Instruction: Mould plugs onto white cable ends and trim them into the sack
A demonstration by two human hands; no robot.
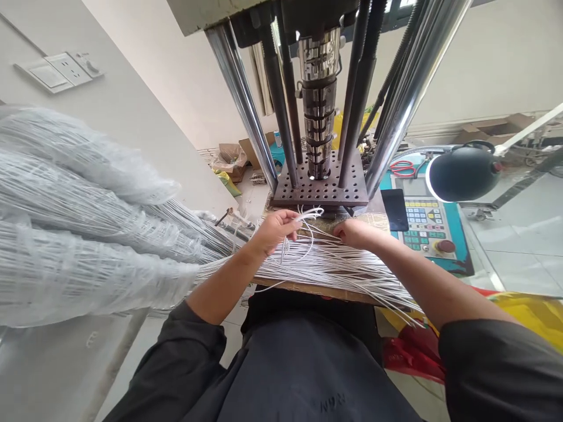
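Observation:
Several thin white cables (pixel 338 266) lie across the work surface in front of me. My left hand (pixel 278 230) is closed on a small bunch of white cable ends (pixel 313 213), which curl up past the fingertips. To its right, my right hand (pixel 350 232) has its fingers curled near the front of the machine, just above the loose cables. What those fingers hold, if anything, is hidden. Right behind both hands stands the press's perforated metal plate (pixel 323 192), with a stack of shiny metal rings (pixel 319 105) rising from its middle.
Large plastic-wrapped cable bundles (pixel 97 205) fill the left side. At right are a teal control panel (pixel 428 225), a black lamp (pixel 466 171), red-handled scissors (pixel 402 169) and a dark phone-like slab (pixel 394 209). Chrome columns (pixel 417 88) flank the press. Red and yellow bags lie at lower right.

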